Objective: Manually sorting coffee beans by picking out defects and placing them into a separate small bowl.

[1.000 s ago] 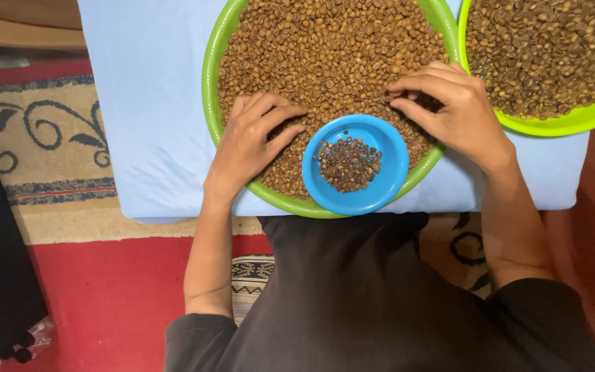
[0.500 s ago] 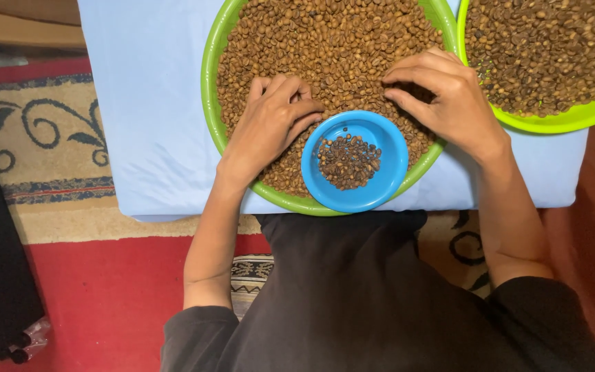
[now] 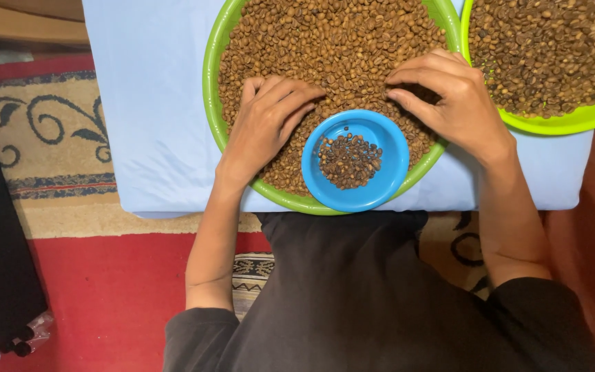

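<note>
Beans (image 3: 325,41), small, light and hard, likely roll loose, so fingertip pinches suit them. They fill the green tray (image 3: 209,89) at the bench's near edge. Left hand (image 3: 264,127) lies loosely curled on them; right hand (image 3: 449,103) pinches, contents hidden. Blue bowl (image 3: 390,148) sits between.

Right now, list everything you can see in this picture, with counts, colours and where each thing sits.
Large round green plastic trays: two, side by side on the cloth.
Brown coffee beans: too many to count, filling both trays.
Small round blue plastic bowl: one, on the near tray's beans, holding darker beans.
Pale blue cloth: one, under the trays.
Red patterned rug: one, on the floor.
Left hand: on the beans, left of the bowl.
Right hand: fingers curled on the beans.
</note>
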